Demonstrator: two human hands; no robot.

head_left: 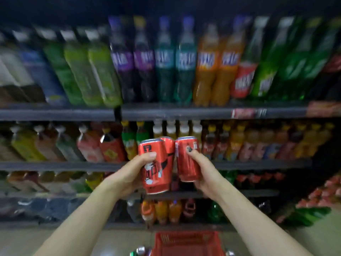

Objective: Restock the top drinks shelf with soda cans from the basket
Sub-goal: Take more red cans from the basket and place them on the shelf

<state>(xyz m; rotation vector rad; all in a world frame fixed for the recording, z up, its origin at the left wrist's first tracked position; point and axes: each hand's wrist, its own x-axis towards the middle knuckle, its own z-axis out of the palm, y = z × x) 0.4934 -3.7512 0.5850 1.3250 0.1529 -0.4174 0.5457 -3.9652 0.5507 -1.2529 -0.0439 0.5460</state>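
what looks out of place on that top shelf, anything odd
One thing: a red can stands among tall bottles on the top shelf, between the orange bottles and the green ones. The frame is blurred; no spill or damage shows.

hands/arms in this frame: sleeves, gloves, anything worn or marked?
Both forearms are bare as far as the frame shows: no sleeves, no gloves. No watch, bracelet or ring is visible on the left hand or the right hand. The right hand's thumbnail carries dark polish; the left thumbnail looks unpainted. The frame is motion-blurred, so finer marks cannot be made out.
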